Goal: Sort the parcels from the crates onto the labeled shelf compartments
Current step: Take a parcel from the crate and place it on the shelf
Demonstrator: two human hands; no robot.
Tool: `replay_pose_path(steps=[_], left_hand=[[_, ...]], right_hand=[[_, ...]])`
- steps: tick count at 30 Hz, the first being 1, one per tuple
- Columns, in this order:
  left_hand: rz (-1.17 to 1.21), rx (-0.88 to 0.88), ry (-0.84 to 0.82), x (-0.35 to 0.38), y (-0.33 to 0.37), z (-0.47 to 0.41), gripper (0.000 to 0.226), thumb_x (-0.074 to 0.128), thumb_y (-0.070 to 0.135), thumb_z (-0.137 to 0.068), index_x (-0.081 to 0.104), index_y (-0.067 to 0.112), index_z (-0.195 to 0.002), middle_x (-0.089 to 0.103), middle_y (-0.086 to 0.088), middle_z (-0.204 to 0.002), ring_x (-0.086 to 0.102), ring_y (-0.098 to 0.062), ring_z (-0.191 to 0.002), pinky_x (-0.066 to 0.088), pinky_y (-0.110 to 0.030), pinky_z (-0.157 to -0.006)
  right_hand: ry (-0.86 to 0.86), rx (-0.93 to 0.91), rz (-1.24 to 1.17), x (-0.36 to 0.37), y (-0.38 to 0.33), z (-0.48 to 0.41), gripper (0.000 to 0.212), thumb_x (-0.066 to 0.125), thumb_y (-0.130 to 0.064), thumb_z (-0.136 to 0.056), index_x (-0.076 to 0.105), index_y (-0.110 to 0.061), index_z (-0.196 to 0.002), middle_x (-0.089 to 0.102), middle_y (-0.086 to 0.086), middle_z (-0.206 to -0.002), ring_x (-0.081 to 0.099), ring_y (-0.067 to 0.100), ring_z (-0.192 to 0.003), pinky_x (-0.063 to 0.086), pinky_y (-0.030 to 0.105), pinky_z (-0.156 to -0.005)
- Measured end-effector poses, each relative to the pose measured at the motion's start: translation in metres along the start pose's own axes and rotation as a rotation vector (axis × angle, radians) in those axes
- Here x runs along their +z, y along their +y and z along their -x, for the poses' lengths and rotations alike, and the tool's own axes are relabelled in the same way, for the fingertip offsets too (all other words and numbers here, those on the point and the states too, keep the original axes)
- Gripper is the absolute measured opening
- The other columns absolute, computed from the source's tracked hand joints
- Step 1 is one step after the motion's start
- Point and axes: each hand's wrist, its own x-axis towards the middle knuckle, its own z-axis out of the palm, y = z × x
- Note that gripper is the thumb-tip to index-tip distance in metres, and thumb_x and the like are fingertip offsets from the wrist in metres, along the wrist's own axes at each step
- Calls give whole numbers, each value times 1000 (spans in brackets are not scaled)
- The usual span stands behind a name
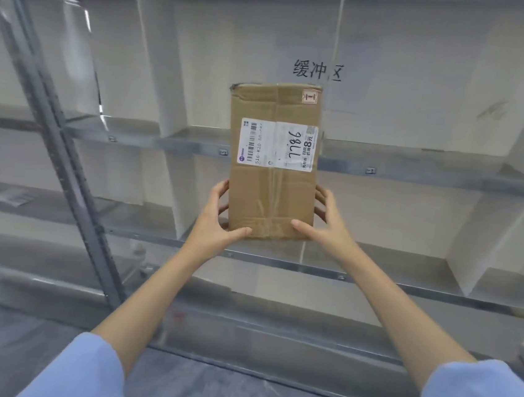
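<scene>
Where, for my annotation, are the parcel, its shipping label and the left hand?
parcel (270, 199), head view, bare cardboard below the label.
shipping label (277, 145), head view, the sticker's middle.
left hand (214, 222), head view, back of the hand.

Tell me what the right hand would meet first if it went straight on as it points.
The right hand grips the cardboard parcel, so that comes first. Beyond it, likely the shelf's back wall, though depth is unclear.

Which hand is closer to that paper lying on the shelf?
Left. The left hand grips the left edge of the box, the side toward the paper. The right hand grips the opposite edge, with the box between it and the paper.
</scene>
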Motion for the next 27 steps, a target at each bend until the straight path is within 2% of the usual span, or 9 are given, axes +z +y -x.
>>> replay_pose_path(steps=[4,8,11,13,14,16,18,24,27], left_hand=[[-79,-13,67,-86,-22,11,89,82,11,-78,24,37,-141,30,36,-135,42,-5,-124,47,-5,-75],[-134,-29,97,-162,-43,22,92,84,14,-76,24,31,-144,33,21,-142,41,-9,-128,48,-5,-77],[-180,-31,132,-205,-56,28,91,85,17,-75,23,39,-139,33,20,-142,41,-11,-130,48,-6,-79],[-199,-33,152,-229,-64,32,91,86,20,-74,23,44,-136,34,27,-138,41,-11,-130,51,-16,-89],[-212,-34,158,-240,-68,34,92,87,24,-73,23,49,-134,34,31,-136,42,-11,-130,52,-28,-97],[-235,-44,172,-261,-75,36,92,87,38,-67,23,59,-130,34,36,-137,43,-12,-131,48,-49,-103],[-242,-58,197,-278,-85,35,95,87,44,-64,23,58,-133,36,27,-143,43,-13,-132,45,-55,-104],[-251,-77,242,-318,-113,20,98,88,26,-71,22,44,-141,35,15,-148,42,-12,-134,44,-55,-106],[-252,-66,251,-337,-129,1,97,86,20,-73,22,43,-141,35,15,-147,42,-10,-132,48,-45,-104]], right_hand=[[-78,-4,-100,88,-15,-29,83,78,-24,-84,19,-26,-143,39,-2,-151,42,14,-136,38,27,-109],[-109,1,-163,164,-30,-54,72,75,-18,-85,22,-30,-133,47,-13,-136,47,9,-131,45,31,-107],[-127,15,-211,208,-40,-70,68,73,-13,-87,24,-24,-132,53,-15,-126,54,8,-123,51,24,-98],[-148,22,-212,232,-45,-79,70,74,-16,-86,22,-24,-134,55,-19,-121,56,5,-118,53,18,-89],[-153,19,-202,243,-48,-83,72,75,-19,-85,22,-26,-134,54,-21,-120,55,5,-118,54,18,-88],[-155,4,-180,263,-51,-94,75,77,-25,-82,22,-30,-133,54,-20,-123,53,8,-123,53,25,-93],[-157,-14,-162,282,-53,-106,78,80,-29,-79,22,-33,-132,52,-14,-129,51,9,-125,51,30,-98],[-182,-72,-154,328,-56,-146,88,82,-31,-75,19,-41,-136,43,-5,-139,48,13,-125,47,19,-87],[-187,-112,-128,347,-53,-171,93,80,-40,-72,17,-42,-140,44,-10,-140,47,12,-127,47,29,-98]])
